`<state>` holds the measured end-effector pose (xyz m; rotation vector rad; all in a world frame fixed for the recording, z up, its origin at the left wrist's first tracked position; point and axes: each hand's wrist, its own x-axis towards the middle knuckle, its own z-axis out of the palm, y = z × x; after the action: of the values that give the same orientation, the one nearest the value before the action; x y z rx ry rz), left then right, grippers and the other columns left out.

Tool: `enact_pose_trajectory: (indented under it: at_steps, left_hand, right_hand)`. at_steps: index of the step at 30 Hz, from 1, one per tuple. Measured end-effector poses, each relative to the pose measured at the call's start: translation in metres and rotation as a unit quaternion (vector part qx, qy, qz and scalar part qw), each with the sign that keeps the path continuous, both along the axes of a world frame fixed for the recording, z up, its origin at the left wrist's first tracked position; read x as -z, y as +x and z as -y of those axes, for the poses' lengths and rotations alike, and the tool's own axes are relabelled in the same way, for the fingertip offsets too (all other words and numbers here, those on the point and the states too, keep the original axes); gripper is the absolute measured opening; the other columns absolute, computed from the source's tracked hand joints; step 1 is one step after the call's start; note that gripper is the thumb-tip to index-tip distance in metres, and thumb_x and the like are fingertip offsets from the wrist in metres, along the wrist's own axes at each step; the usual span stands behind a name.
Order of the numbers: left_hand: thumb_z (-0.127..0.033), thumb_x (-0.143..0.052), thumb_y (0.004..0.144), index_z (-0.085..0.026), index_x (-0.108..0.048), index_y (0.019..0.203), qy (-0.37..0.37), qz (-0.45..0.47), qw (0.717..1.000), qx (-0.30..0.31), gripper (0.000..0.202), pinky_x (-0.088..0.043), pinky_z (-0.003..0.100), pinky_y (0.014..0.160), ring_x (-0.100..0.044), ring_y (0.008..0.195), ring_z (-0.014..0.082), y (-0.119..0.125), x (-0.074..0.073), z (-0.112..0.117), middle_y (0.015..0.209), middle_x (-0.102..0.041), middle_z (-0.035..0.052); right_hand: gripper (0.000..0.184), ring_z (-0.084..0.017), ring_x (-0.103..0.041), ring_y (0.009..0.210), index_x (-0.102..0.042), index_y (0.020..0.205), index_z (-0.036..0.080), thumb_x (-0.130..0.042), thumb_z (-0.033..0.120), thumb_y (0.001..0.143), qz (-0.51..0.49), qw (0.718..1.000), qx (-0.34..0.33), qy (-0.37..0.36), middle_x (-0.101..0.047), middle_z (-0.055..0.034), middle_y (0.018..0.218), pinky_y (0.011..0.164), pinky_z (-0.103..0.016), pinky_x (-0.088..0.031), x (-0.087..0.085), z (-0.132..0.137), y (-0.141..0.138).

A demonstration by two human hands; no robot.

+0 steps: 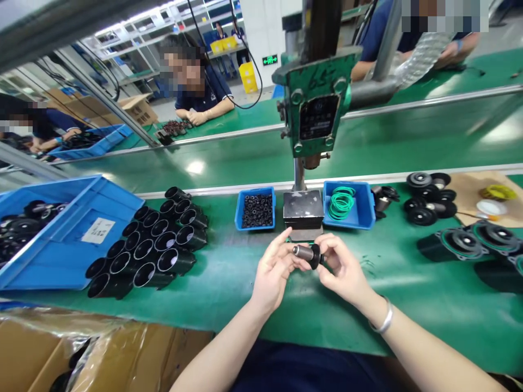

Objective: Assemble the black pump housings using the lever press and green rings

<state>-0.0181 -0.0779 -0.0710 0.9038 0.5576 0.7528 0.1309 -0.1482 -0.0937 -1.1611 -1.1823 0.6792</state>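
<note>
Between my two hands is a metal shaft part with a black disc [314, 257], held above the green bench just in front of the press. My left hand [274, 272] supports the silvery cylinder end, its index finger stretched out. Fingers and thumb of my right hand [344, 271] grip the black disc side. Behind the hands stands the press's dark metal block [303, 209]. Left of that block sits a small blue bin of black rings [257, 209]; right of it, a blue bin with green rubber rings [341, 203].
Several black cylindrical housings [144, 249] stand at left beside a large blue crate [53, 277]. The green press head [314, 109] hangs above the block. At right lie black disc parts [421, 212] and housings with green rings [461, 244]. People sit across the bench.
</note>
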Motion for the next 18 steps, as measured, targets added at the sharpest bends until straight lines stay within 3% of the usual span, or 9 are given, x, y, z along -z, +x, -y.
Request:
enact_pose_trajectory:
  at_steps: [3,7,9,11,12,13,15,16,18]
  left_hand:
    - [-0.014,-0.066,0.073,-0.024,-0.045,0.133,0.023,0.004,0.999,0.035,0.064,-0.050,0.036,0.083,-0.067,0.078,0.0171,-0.001,-0.006,-0.002,0.111,-0.067,0.0095]
    - [-0.015,-0.061,0.074,-0.023,-0.044,0.130,0.059,0.005,0.997,0.057,0.059,-0.049,0.037,0.084,-0.067,0.084,0.0198,-0.003,-0.004,0.002,0.116,-0.063,0.0112]
    - [-0.017,-0.058,0.078,-0.024,-0.041,0.132,0.116,-0.031,0.991,0.061,0.057,-0.050,0.037,0.083,-0.067,0.087,0.0207,-0.009,0.000,0.003,0.123,-0.058,0.0125]
    - [-0.015,-0.054,0.080,-0.024,-0.040,0.132,0.234,-0.117,0.965,0.019,0.054,-0.049,0.039,0.089,-0.065,0.100,0.0234,-0.023,0.005,-0.003,0.129,-0.053,0.0143]
    - [-0.015,-0.054,0.080,-0.023,-0.042,0.130,0.311,-0.180,0.932,-0.033,0.052,-0.046,0.042,0.095,-0.061,0.109,0.0253,-0.035,0.006,-0.010,0.131,-0.051,0.0152]
    - [-0.015,-0.055,0.079,-0.021,-0.044,0.127,0.386,-0.253,0.880,-0.106,0.049,-0.042,0.045,0.101,-0.055,0.118,0.0273,-0.050,0.007,-0.019,0.132,-0.049,0.0163]
    - [-0.020,-0.060,0.078,-0.017,-0.049,0.117,0.483,-0.408,0.723,-0.277,0.041,-0.033,0.051,0.109,-0.043,0.130,0.0315,-0.088,0.007,-0.040,0.134,-0.046,0.0193]
    - [-0.023,-0.064,0.077,-0.016,-0.051,0.112,0.492,-0.482,0.636,-0.348,0.038,-0.029,0.054,0.110,-0.038,0.133,0.0341,-0.109,0.006,-0.051,0.135,-0.043,0.0211]
    - [-0.030,-0.070,0.075,-0.015,-0.055,0.102,0.459,-0.604,0.501,-0.417,0.034,-0.022,0.061,0.110,-0.030,0.138,0.0397,-0.148,0.003,-0.069,0.139,-0.040,0.0236]
  right_hand:
    - [0.022,-0.011,-0.051,0.089,-0.043,0.091,0.019,-0.056,0.015,0.074,0.003,1.000,0.012,0.011,-0.045,-0.0042,0.096,0.080,-0.021,-0.048,0.000,-0.001,0.001]
    - [0.019,-0.011,-0.051,0.087,-0.042,0.089,0.019,-0.056,0.017,0.077,0.028,0.999,0.020,0.015,-0.045,-0.0044,0.094,0.075,-0.018,-0.047,-0.001,0.000,0.002]
    - [0.017,-0.010,-0.052,0.088,-0.043,0.088,0.019,-0.056,0.016,0.077,0.052,0.998,0.019,0.022,-0.047,-0.0048,0.096,0.074,-0.017,-0.047,-0.001,0.002,0.003]
    - [0.017,-0.010,-0.054,0.090,-0.045,0.089,0.019,-0.057,0.016,0.077,0.078,0.996,0.026,0.025,-0.050,-0.0059,0.100,0.075,-0.015,-0.046,0.002,0.005,0.004]
    - [0.018,-0.010,-0.055,0.092,-0.046,0.090,0.020,-0.058,0.016,0.077,0.087,0.995,0.031,0.024,-0.051,-0.0064,0.102,0.075,-0.014,-0.046,0.004,0.005,0.006]
    - [0.019,-0.010,-0.055,0.093,-0.046,0.091,0.020,-0.059,0.017,0.077,0.092,0.995,0.035,0.023,-0.052,-0.0069,0.104,0.074,-0.014,-0.046,0.006,0.006,0.007]
    - [0.019,-0.010,-0.056,0.093,-0.047,0.091,0.019,-0.061,0.021,0.077,0.092,0.995,0.033,0.013,-0.053,-0.0075,0.105,0.072,-0.013,-0.047,0.011,0.006,0.010]
    - [0.019,-0.010,-0.057,0.092,-0.048,0.091,0.019,-0.061,0.023,0.078,0.090,0.995,0.029,0.006,-0.053,-0.0076,0.105,0.070,-0.012,-0.047,0.013,0.006,0.011]
    - [0.021,-0.010,-0.058,0.090,-0.048,0.091,0.019,-0.062,0.027,0.078,0.087,0.996,0.022,-0.009,-0.054,-0.0077,0.104,0.069,-0.011,-0.047,0.017,0.006,0.012]
